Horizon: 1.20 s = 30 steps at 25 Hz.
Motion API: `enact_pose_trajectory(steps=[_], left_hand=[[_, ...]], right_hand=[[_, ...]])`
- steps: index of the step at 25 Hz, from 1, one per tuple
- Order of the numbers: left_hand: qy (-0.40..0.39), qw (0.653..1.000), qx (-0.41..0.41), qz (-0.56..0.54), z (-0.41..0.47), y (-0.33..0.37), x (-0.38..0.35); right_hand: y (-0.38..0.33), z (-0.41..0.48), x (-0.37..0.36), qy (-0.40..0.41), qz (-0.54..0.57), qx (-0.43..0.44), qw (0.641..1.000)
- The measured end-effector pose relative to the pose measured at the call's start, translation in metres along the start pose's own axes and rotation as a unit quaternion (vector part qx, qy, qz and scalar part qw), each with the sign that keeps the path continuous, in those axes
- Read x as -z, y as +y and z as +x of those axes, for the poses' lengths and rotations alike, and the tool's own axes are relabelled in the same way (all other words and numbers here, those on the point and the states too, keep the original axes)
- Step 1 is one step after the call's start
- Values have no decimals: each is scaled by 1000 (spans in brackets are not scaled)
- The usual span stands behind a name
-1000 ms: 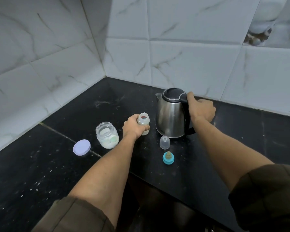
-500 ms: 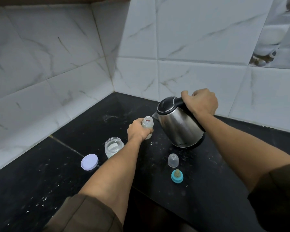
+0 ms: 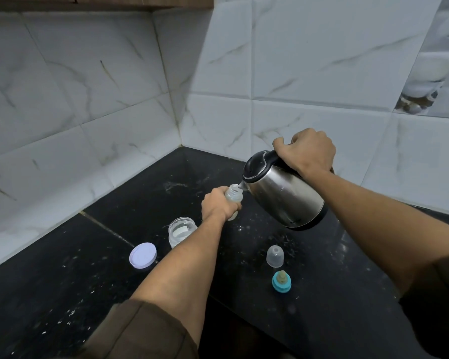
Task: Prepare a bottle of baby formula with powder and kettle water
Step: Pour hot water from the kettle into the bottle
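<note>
1. The bottle (image 3: pixel 234 196) is being held mid-frame, the left hand (image 3: pixel 218 206) curling round its body.
2. The right hand (image 3: pixel 306 151) is gripping the handle of the kettle (image 3: pixel 283 195), tipping the spout to the bottle's mouth: water-pouring, I'd judge.
3. Next is calling for levelling the kettle, then fitting the teat ring (image 3: pixel 281 281) lying lower right.
4. The black counter (image 3: pixel 62 294) is meeting white tiles (image 3: pixel 62 99) in a corner.

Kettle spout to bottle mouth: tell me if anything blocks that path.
Nothing visible blocks it. The right hand tilts the kettle so its spout sits right at the open mouth of the bottle, which the left hand holds. The clear cap and teal nipple ring stand on the counter, well aside.
</note>
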<state>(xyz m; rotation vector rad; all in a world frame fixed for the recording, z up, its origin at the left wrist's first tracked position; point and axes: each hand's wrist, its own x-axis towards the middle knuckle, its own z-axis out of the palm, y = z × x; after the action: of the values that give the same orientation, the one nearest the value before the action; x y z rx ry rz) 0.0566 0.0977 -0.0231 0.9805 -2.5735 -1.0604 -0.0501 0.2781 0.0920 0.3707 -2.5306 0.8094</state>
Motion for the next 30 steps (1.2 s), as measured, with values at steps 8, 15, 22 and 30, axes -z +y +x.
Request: enact_pose_trajectory(steps=[8,15,22,30], left_hand=[[-8,1000,-20,23,-2,-2,-2],[-14,999,-19,23,-4,-1,-2],[-26,999,-16,31,-3,-3,-5],[-39,999,-20,32,-2,-3,-15]], right_hand=[[-10,-1,4,-9,-37,44,998],[-16,4,4,-8,-77,87,993],[-21,4,-2,-7,-97,102,990],[-21,2,-2,-17,-120,117,986]])
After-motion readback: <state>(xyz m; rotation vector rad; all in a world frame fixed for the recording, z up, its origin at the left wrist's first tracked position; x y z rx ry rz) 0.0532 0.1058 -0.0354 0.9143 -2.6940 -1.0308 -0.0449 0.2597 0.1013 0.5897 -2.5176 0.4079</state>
